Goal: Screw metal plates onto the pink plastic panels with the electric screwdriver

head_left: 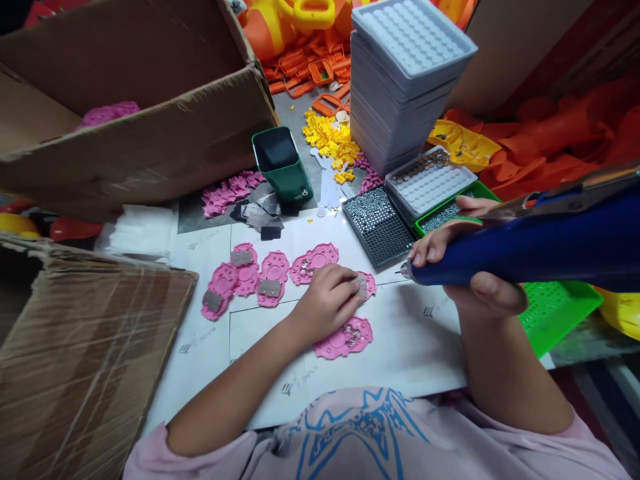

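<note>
My right hand (493, 293) is wrapped round a blue electric screwdriver (545, 247), its metal tip pointing left above the sheet. My left hand (327, 300) lies with fingers close together on a pink plastic part (371, 284) and the grey metal plate (361, 285) on it; the hand covers most of that part. Just beyond the left hand is another pink part (320, 255) with small metal contacts, and nearer my body lies one more pink part (347, 337) with contacts. To the left, several pink parts (274, 267) carry grey metal plates (270, 288).
A black perforated tray (380, 223) holds small screws, beside a white tray (435, 180) and green trays (560, 313). Behind rise stacked white trays (400, 93) and a green container (285, 167). Cardboard boxes (90, 347) border the left; yellow pieces (327, 137) lie farther back.
</note>
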{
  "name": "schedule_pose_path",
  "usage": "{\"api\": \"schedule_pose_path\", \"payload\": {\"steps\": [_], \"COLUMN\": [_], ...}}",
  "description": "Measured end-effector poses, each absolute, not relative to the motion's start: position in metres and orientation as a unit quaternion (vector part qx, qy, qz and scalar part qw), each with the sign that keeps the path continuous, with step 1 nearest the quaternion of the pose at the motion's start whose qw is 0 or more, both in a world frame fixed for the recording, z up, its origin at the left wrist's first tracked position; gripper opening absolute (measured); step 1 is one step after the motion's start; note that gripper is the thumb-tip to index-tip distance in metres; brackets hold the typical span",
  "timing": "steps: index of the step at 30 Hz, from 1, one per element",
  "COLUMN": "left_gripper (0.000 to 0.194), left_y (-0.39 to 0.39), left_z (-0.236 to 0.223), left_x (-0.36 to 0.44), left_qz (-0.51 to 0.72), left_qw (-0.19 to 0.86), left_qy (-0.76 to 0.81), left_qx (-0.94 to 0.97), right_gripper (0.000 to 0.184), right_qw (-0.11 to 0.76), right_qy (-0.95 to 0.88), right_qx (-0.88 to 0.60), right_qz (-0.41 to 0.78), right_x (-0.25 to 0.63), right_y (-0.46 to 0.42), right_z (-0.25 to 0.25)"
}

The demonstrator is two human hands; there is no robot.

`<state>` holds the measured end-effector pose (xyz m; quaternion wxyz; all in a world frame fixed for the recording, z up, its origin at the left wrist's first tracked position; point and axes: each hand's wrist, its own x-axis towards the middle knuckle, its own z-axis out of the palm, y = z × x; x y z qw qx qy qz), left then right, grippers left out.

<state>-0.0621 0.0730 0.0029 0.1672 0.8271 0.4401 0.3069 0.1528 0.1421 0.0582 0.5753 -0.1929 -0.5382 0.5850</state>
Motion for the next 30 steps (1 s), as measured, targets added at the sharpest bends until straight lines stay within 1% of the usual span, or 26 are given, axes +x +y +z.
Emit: {"api": "schedule_pose_path", "payload": {"steps": [4,5,10,14,18,22,26,30], "left_gripper": [0.007,0.007,0.006,0.006,0.006,0.007,0.008,0.009], "left_y": [0.0732,0.0732,0.0736,0.0740,0.0742,0.0743,0.0744,0.0744], "left_z": [0.0028,0.0029,0.0038,0.0036,0.0020,0.0013,0.0009,-0.0004], "left_x": [-0.0631,-0.0633,-0.0640,-0.0635,-0.0631,-0.0633,-0.0636,-0.0637], "left_qz": [0.305,0.304,0.299,0.302,0.309,0.309,0.308,0.306], "left_qw": [0.171,0.174,0.180,0.180,0.175,0.179,0.186,0.183], "left_qy": [0.434,0.433,0.432,0.432,0.434,0.436,0.436,0.436], "left_qx": [0.830,0.831,0.831,0.831,0.828,0.826,0.825,0.826], "right_gripper": [0.053,0.051,0.031,0.030,0.034,0.033,0.050,0.052], "right_qw": [0.571,0.569,0.569,0.570,0.563,0.567,0.566,0.569], "right_qy": [-0.535,-0.536,-0.535,-0.538,-0.539,-0.532,-0.530,-0.529], "right_qx": [-0.199,-0.199,-0.197,-0.195,-0.199,-0.209,-0.221,-0.209], "right_qz": [0.590,0.591,0.593,0.590,0.594,0.593,0.592,0.593], "right_x": [0.1528,0.1529,0.1523,0.1520,0.1527,0.1531,0.1538,0.1540], "right_y": [0.1407,0.1403,0.1395,0.1395,0.1391,0.1391,0.1391,0.1393], "right_z": [0.0596,0.0595,0.0590,0.0591,0.0585,0.0587,0.0587,0.0582]}}
